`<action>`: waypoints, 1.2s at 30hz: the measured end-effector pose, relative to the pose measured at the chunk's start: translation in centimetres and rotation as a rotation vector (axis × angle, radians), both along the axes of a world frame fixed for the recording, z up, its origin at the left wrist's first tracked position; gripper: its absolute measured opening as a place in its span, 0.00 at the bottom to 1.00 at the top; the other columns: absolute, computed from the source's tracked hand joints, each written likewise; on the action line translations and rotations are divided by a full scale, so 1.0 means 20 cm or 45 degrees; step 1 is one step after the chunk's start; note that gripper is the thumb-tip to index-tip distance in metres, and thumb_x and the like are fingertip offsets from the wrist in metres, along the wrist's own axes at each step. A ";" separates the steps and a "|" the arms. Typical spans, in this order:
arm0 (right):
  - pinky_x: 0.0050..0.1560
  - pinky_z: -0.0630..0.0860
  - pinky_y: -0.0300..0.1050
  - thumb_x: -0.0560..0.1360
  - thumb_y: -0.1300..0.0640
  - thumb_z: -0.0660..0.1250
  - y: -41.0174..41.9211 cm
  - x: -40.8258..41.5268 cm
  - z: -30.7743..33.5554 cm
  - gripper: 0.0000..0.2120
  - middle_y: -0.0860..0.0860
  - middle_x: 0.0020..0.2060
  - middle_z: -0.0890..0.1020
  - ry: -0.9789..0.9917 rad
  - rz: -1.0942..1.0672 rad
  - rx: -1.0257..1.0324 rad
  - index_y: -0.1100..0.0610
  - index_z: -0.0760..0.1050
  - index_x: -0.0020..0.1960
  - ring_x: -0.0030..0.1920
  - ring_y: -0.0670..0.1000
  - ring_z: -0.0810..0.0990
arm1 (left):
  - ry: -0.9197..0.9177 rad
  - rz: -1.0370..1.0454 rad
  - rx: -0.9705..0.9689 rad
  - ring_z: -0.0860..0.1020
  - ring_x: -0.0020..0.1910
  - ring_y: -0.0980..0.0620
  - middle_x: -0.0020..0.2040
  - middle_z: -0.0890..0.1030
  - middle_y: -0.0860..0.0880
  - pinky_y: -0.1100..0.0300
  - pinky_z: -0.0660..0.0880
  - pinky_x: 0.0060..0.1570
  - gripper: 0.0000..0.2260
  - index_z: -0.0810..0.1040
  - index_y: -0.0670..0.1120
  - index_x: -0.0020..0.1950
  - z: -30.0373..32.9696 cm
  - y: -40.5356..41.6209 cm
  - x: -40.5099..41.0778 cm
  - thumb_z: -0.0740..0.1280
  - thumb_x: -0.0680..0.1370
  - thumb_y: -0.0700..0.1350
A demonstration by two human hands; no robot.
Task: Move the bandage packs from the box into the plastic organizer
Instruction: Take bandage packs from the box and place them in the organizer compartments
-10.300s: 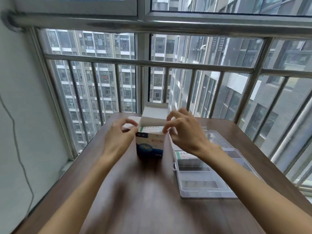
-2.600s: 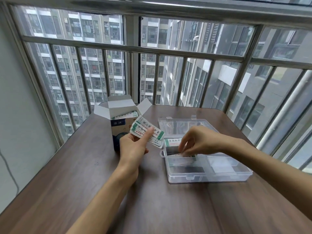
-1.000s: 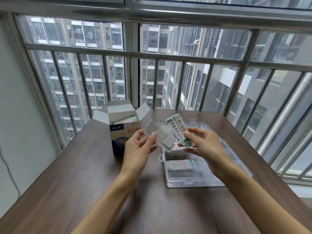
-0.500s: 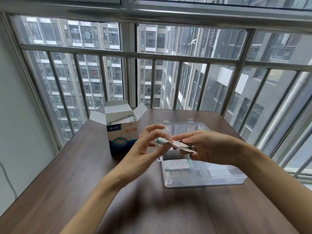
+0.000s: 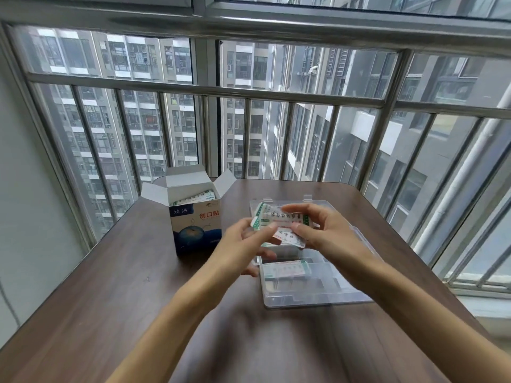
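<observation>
A blue and white bandage box (image 5: 197,225) stands open on the table, with more packs showing inside its top. Right of it lies a clear plastic organizer (image 5: 318,295) with its lid folded back. One bandage pack (image 5: 286,270) lies in a near-left compartment. Above the organizer both hands hold a small bunch of white packs with green ends (image 5: 279,222). My left hand (image 5: 243,250) pinches the bunch's left end. My right hand (image 5: 326,233) pinches its right side, fingers over the top and thumb on the packs' near face.
The dark wooden table (image 5: 110,299) sits against a window with metal railing bars (image 5: 249,92). A pale wall runs along the left side. High-rise buildings show outside.
The bunch of packs has turned from edge-on to facing me and spread a little between both hands. My view has tilted slightly; the box and organizer stay put.
</observation>
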State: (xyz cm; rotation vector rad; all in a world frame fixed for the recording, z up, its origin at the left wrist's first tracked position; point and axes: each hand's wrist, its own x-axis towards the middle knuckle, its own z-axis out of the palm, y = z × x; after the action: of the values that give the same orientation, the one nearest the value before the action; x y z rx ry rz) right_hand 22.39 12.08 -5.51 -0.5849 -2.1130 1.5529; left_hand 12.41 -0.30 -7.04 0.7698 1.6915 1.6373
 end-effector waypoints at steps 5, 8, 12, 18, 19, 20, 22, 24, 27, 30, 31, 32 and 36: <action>0.38 0.80 0.36 0.77 0.69 0.62 0.03 0.00 0.00 0.14 0.52 0.50 0.81 0.184 -0.236 -0.167 0.54 0.78 0.56 0.42 0.46 0.83 | 0.045 0.151 0.015 0.80 0.36 0.65 0.42 0.85 0.56 0.73 0.70 0.28 0.05 0.82 0.50 0.51 -0.01 -0.03 -0.02 0.69 0.76 0.47; 0.41 0.81 0.38 0.77 0.71 0.59 0.03 -0.01 0.02 0.15 0.57 0.51 0.82 0.104 -0.154 -0.405 0.58 0.78 0.56 0.45 0.50 0.83 | 0.131 0.160 0.113 0.79 0.34 0.64 0.41 0.85 0.55 0.73 0.69 0.27 0.04 0.84 0.51 0.47 0.00 -0.06 -0.01 0.70 0.75 0.48; 0.44 0.81 0.42 0.77 0.71 0.54 -0.02 -0.01 0.02 0.17 0.57 0.46 0.83 0.122 0.078 -0.716 0.61 0.80 0.52 0.45 0.52 0.82 | 0.302 0.289 0.172 0.79 0.29 0.62 0.37 0.85 0.53 0.73 0.68 0.26 0.04 0.84 0.47 0.45 0.01 -0.03 0.02 0.72 0.74 0.46; 0.44 0.80 0.38 0.77 0.66 0.61 0.00 0.00 0.01 0.11 0.54 0.48 0.84 0.129 0.150 -0.432 0.57 0.80 0.53 0.48 0.49 0.83 | 0.571 0.504 0.092 0.82 0.31 0.57 0.34 0.84 0.55 0.58 0.80 0.38 0.10 0.85 0.51 0.43 -0.05 0.02 -0.03 0.74 0.70 0.56; 0.44 0.79 0.37 0.77 0.67 0.61 0.00 -0.01 0.00 0.12 0.54 0.49 0.83 0.108 0.103 -0.286 0.56 0.80 0.54 0.48 0.48 0.83 | 0.666 0.542 0.029 0.82 0.33 0.58 0.34 0.84 0.56 0.55 0.80 0.39 0.13 0.84 0.52 0.42 -0.06 0.02 -0.04 0.73 0.68 0.61; 0.43 0.79 0.36 0.77 0.68 0.61 0.01 -0.01 -0.01 0.13 0.54 0.50 0.83 0.098 0.061 -0.190 0.56 0.79 0.54 0.49 0.48 0.83 | 0.764 0.566 -0.032 0.81 0.35 0.60 0.35 0.83 0.57 0.55 0.80 0.40 0.17 0.82 0.53 0.42 -0.07 0.02 -0.05 0.71 0.66 0.66; 0.43 0.80 0.36 0.78 0.70 0.60 0.04 0.00 0.00 0.14 0.53 0.49 0.82 0.051 0.028 -0.141 0.58 0.79 0.55 0.46 0.47 0.82 | 0.924 0.515 -0.077 0.79 0.42 0.63 0.44 0.82 0.59 0.58 0.78 0.43 0.22 0.77 0.55 0.50 -0.07 0.03 -0.08 0.69 0.65 0.68; 0.42 0.80 0.36 0.78 0.70 0.59 0.08 0.02 0.02 0.14 0.54 0.49 0.81 -0.079 0.050 -0.117 0.59 0.79 0.55 0.45 0.47 0.81 | 1.005 0.301 -0.097 0.77 0.50 0.62 0.53 0.78 0.59 0.59 0.75 0.50 0.25 0.70 0.58 0.63 -0.06 0.05 -0.10 0.69 0.69 0.63; 0.39 0.78 0.33 0.78 0.68 0.59 0.13 0.03 0.03 0.12 0.54 0.48 0.81 -0.272 0.077 0.068 0.59 0.80 0.54 0.42 0.47 0.81 | 1.079 0.053 -0.135 0.76 0.51 0.63 0.51 0.80 0.59 0.57 0.75 0.55 0.19 0.75 0.61 0.62 -0.07 0.06 -0.13 0.71 0.72 0.56; 0.37 0.76 0.30 0.79 0.64 0.61 0.16 0.02 0.00 0.11 0.53 0.51 0.81 -0.373 0.048 0.370 0.58 0.80 0.56 0.41 0.44 0.80 | 1.164 -0.011 -0.231 0.76 0.45 0.64 0.45 0.80 0.61 0.55 0.76 0.51 0.12 0.80 0.62 0.53 -0.07 0.06 -0.16 0.73 0.70 0.57; 0.35 0.74 0.28 0.78 0.64 0.61 0.16 0.02 -0.01 0.11 0.53 0.50 0.81 -0.389 0.050 0.479 0.58 0.80 0.57 0.40 0.43 0.79 | 1.186 -0.035 -0.282 0.77 0.42 0.64 0.44 0.81 0.61 0.55 0.77 0.48 0.11 0.80 0.62 0.51 -0.06 0.07 -0.17 0.73 0.70 0.57; 0.34 0.72 0.27 0.78 0.64 0.62 0.16 0.02 -0.02 0.11 0.53 0.50 0.82 -0.391 0.056 0.593 0.58 0.80 0.57 0.40 0.42 0.78 | 1.215 -0.058 -0.345 0.77 0.39 0.64 0.43 0.81 0.62 0.57 0.77 0.45 0.10 0.80 0.63 0.50 -0.05 0.07 -0.18 0.74 0.69 0.59; 0.39 0.75 0.30 0.74 0.65 0.66 0.15 0.02 -0.03 0.11 0.51 0.46 0.85 -0.451 0.144 0.839 0.55 0.83 0.53 0.40 0.42 0.79 | 1.349 -0.193 -0.579 0.75 0.32 0.66 0.43 0.82 0.64 0.64 0.70 0.35 0.08 0.81 0.64 0.48 0.01 0.06 -0.21 0.71 0.71 0.62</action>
State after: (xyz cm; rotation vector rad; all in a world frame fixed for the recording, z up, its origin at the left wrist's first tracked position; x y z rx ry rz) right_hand 22.76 15.06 -6.20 -0.5270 -2.7675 0.7399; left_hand 8.24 0.98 -6.81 1.6197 2.4734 0.6462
